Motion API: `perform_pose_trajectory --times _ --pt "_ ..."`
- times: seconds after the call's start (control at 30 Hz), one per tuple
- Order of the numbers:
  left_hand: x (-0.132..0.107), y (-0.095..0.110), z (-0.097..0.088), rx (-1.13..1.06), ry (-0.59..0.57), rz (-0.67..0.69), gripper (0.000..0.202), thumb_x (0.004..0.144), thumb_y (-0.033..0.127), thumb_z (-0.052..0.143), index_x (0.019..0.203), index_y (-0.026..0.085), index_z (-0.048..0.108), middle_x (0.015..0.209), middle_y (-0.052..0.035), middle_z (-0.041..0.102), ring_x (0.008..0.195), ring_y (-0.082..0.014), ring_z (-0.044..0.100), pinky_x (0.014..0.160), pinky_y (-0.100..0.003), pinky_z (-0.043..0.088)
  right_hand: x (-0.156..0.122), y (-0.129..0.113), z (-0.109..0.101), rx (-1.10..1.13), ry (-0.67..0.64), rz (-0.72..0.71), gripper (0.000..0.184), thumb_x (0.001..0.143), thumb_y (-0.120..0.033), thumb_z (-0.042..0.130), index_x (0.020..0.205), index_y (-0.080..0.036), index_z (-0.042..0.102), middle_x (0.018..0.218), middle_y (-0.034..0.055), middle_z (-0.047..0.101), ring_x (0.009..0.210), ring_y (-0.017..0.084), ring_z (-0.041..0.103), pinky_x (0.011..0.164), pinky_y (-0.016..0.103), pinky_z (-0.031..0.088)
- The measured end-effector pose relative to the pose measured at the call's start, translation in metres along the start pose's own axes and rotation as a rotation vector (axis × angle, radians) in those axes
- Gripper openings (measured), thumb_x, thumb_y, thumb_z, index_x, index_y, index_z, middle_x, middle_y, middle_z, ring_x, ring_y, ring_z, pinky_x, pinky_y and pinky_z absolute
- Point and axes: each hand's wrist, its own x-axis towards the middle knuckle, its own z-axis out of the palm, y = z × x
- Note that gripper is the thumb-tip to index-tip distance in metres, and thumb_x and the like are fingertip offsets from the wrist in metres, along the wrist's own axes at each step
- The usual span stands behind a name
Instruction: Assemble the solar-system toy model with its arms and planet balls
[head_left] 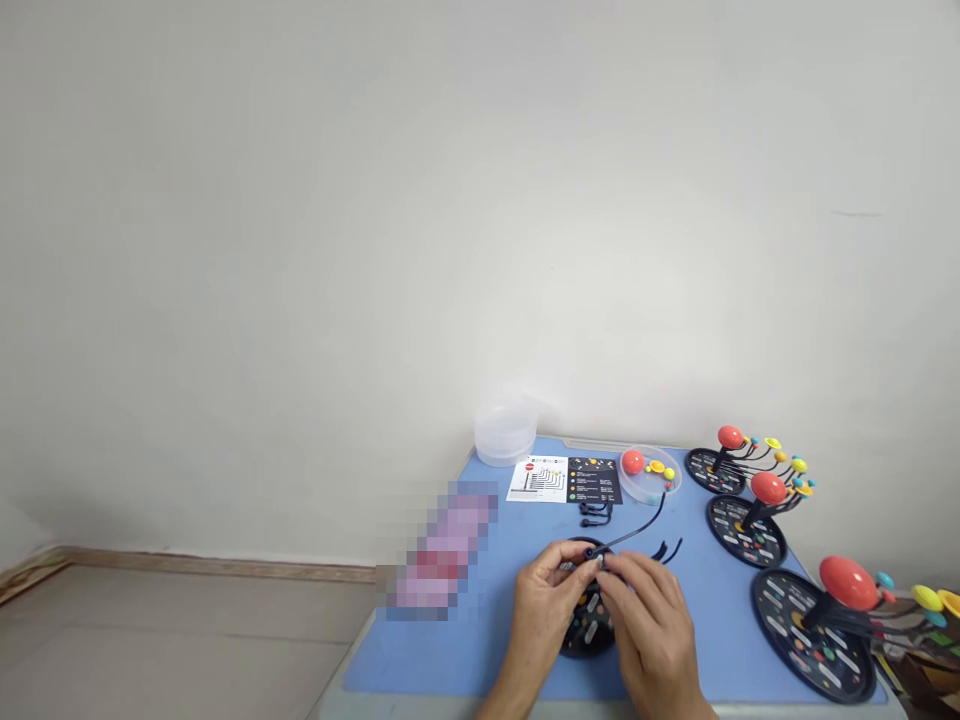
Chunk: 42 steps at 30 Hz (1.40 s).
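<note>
At six o'clock on the blue desk [465,640], the left hand [541,600] curls around a black round base [587,628], steadying it. The right hand [651,615] pinches a thin black arm [637,528] at its hub. Fitting seems underway, and seating it calls for a firm, straight push.

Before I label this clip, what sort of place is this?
Probably a small assembly workstation: a blue table against a bare wall, finished solar-system models, and an instruction sheet.
</note>
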Motion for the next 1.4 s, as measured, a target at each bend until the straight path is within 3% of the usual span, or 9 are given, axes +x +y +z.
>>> perform_pose_trajectory --times 0.13,0.3,0.43,0.77,0.9,1.13,1.2,1.33,1.4 --pt "0.000 0.002 0.000 0.001 -0.022 0.041 0.019 0.062 0.032 0.079 0.069 0.016 0.072 0.065 -0.0004 0.069 0.064 -0.0166 0.063 0.060 -0.023 0.051 0.025 0.003 0.007 -0.036 -0.151 0.028 0.025 0.094 -0.013 0.045 0.107 -0.023 0.065 0.100 0.0070 0.071 0.097 0.022 0.063 0.089 0.043 0.045" --pt "0.001 -0.001 -0.003 0.021 -0.023 0.017 0.019 0.062 0.031 0.079 0.065 0.014 0.071 0.062 -0.0003 0.068 0.059 -0.0151 0.060 0.057 -0.022 0.050 0.039 0.005 0.014 0.058 -0.192 0.029 0.028 0.096 -0.012 0.042 0.083 -0.020 0.065 0.079 0.0039 0.067 0.075 0.017 0.058 0.078 0.037 0.044" --pt "0.001 -0.006 -0.005 0.052 -0.010 0.011 0.017 0.062 0.030 0.079 0.064 0.015 0.072 0.063 -0.0003 0.069 0.059 -0.0153 0.061 0.058 -0.021 0.050 0.041 0.011 0.011 0.132 -0.274 0.061 0.026 0.095 -0.013 0.044 0.084 -0.020 0.065 0.079 0.0036 0.066 0.076 0.017 0.056 0.072 0.033 0.044" --pt "0.003 -0.017 -0.008 0.108 -0.022 -0.022 0.016 0.063 0.030 0.075 0.066 0.014 0.071 0.060 0.0011 0.066 0.055 -0.0141 0.059 0.054 -0.021 0.048 0.068 0.020 -0.001 0.211 -0.708 0.191 0.024 0.083 -0.001 0.054 0.083 -0.021 0.067 0.081 0.0008 0.067 0.081 0.017 0.058 0.077 0.029 0.042" --pt "0.002 -0.015 -0.008 0.119 -0.011 -0.030 0.018 0.064 0.031 0.075 0.065 0.014 0.069 0.060 0.0009 0.065 0.057 -0.0152 0.060 0.054 -0.023 0.049 0.071 0.018 0.000 0.180 -0.815 0.247 0.029 0.079 0.002 0.051 0.082 -0.021 0.067 0.081 0.0008 0.067 0.081 0.017 0.058 0.076 0.027 0.041" --pt "-0.002 -0.011 -0.011 0.050 -0.057 -0.013 0.013 0.060 0.011 0.066 0.072 0.015 0.068 0.070 -0.0019 0.069 0.070 -0.0175 0.065 0.064 -0.024 0.053 0.067 0.016 0.005 0.078 -0.880 0.361 0.025 0.076 0.000 0.052 0.078 -0.019 0.068 0.079 0.0031 0.069 0.082 0.019 0.060 0.073 0.026 0.040" --pt "-0.003 -0.011 -0.013 0.037 -0.059 0.003 0.019 0.062 0.010 0.063 0.080 0.015 0.068 0.074 -0.0025 0.070 0.074 -0.0178 0.066 0.067 -0.025 0.053 0.067 0.016 0.007 0.044 -0.889 0.352 0.028 0.075 0.000 0.053 0.087 -0.019 0.070 0.081 0.0038 0.070 0.082 0.019 0.061 0.073 0.026 0.042" --pt "-0.005 -0.011 -0.013 0.077 -0.056 0.029 0.021 0.070 0.022 0.065 0.089 0.016 0.068 0.081 -0.0052 0.071 0.081 -0.0212 0.067 0.069 -0.028 0.055 0.064 0.015 0.004 -0.067 -0.828 0.232 0.050 0.073 0.000 0.055 0.119 -0.018 0.061 0.087 0.0075 0.071 0.082 0.023 0.063 0.073 0.032 0.047" --pt "-0.006 -0.012 -0.013 0.131 -0.059 0.027 0.022 0.069 0.026 0.068 0.088 0.015 0.070 0.081 -0.0062 0.071 0.081 -0.0223 0.067 0.069 -0.029 0.056 0.059 0.015 -0.007 -0.034 -0.691 0.122 0.052 0.074 0.003 0.053 0.122 -0.017 0.058 0.094 0.0088 0.071 0.086 0.023 0.063 0.078 0.036 0.049"
